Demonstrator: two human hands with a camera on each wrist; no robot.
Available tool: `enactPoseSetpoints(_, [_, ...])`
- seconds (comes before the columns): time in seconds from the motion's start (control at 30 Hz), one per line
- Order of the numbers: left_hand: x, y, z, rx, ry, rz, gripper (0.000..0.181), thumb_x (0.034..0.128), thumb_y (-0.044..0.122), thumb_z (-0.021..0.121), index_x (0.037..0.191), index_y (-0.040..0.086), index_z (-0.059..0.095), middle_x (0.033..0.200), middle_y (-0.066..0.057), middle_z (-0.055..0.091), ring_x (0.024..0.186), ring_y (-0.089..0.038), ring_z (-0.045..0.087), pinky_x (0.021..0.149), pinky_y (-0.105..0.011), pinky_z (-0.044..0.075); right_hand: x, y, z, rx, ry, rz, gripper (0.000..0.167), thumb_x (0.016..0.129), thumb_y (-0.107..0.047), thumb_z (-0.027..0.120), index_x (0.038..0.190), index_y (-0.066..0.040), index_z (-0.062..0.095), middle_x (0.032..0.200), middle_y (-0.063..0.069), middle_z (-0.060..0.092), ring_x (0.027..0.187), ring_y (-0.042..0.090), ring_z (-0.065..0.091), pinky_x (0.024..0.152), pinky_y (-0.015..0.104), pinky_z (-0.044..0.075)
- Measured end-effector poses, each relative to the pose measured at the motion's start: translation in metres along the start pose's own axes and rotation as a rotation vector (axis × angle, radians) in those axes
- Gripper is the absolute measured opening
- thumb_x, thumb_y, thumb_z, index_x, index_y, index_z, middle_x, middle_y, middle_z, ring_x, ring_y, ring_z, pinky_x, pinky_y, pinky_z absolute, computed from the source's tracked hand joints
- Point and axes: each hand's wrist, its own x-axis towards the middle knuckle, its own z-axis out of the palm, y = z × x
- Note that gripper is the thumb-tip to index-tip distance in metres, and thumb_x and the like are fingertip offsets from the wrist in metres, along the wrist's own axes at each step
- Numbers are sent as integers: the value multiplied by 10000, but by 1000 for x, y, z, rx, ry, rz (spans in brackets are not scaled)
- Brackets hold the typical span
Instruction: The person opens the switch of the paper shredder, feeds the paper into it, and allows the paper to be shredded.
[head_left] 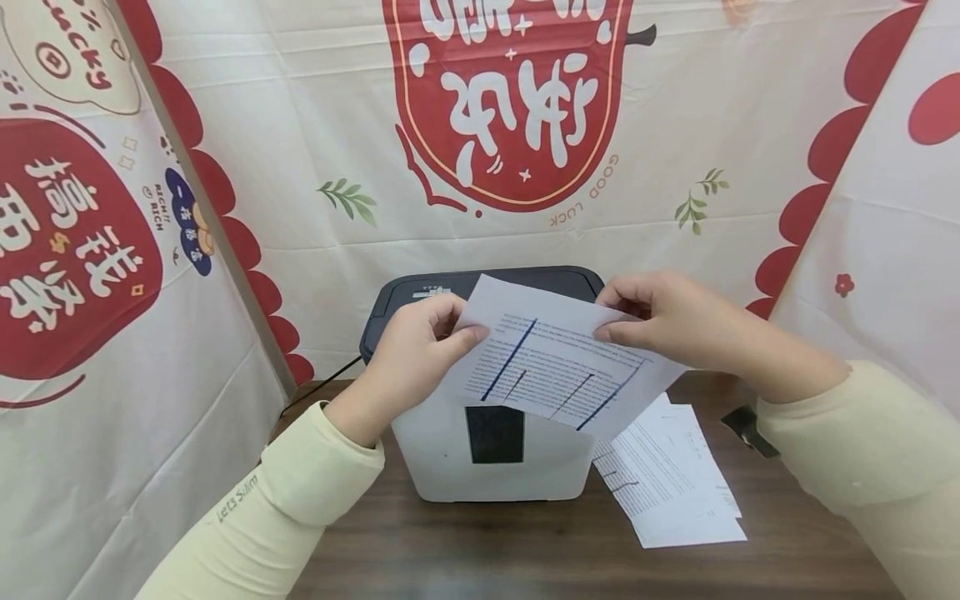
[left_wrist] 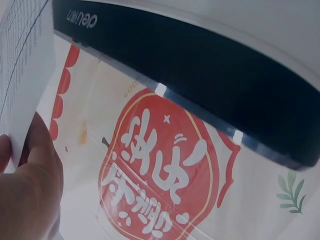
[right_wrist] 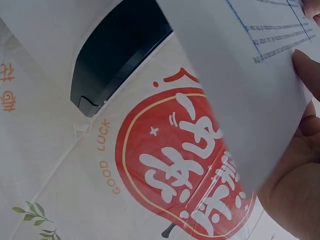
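Note:
Both hands hold one sheet of printed paper (head_left: 558,358) in the air, tilted, with several dark blue pen lines drawn across its text. My left hand (head_left: 412,354) pinches its upper left corner between thumb and fingers. At the upper right edge, my right hand (head_left: 667,321) pinches the sheet the same way. Behind and below the sheet stands a paper shredder (head_left: 427,454) with a black top and a dark window in its white bin. The sheet hides much of the shredder's top. In the left wrist view the shredder's black head (left_wrist: 200,65) bears a "deli" logo.
Several printed sheets (head_left: 667,475) lie overlapping on the brown wooden table (head_left: 480,550), right of the shredder. A small dark object (head_left: 750,431) lies by the right sleeve, partly hidden. A black cord (head_left: 322,385) runs left from the shredder. Printed cloth (head_left: 300,108) hangs behind and at both sides.

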Motion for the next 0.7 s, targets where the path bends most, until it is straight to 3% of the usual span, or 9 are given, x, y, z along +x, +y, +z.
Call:
enactPoseSetpoints(0.23, [5,0,-11,-87,58,-19,70,927,98,638,970,46,659,956,-70,715,771,-187,672,674,-309,552,7,-1,-7,28,4,28,173,857,-116,728,1011,-62,670,974,99,716,760,191,701,711,415,590])
enactPoseSetpoints(0.33, [7,-1,-16,-135,88,-42,91,931,97,633,989,33,662,970,-87,719,786,-202,686,708,-341,574,10,2,-13,8,25,32,188,855,-128,735,1020,-58,677,972,95,710,774,194,689,707,360,586])
enactPoseSetpoints(0.5, [8,0,-21,-131,145,-80,119,930,122,643,1006,34,668,1000,-95,716,821,-221,689,756,-364,576,14,5,-23,-22,62,48,200,854,-147,742,1018,-47,686,963,86,705,796,203,663,661,250,531])
enactPoseSetpoints(0.7, [11,0,-28,-134,188,-92,131,925,134,654,995,24,659,989,-108,717,813,-224,689,738,-346,574,17,7,-32,19,103,104,252,866,-213,736,1052,-53,683,1000,84,703,841,212,663,725,281,518])
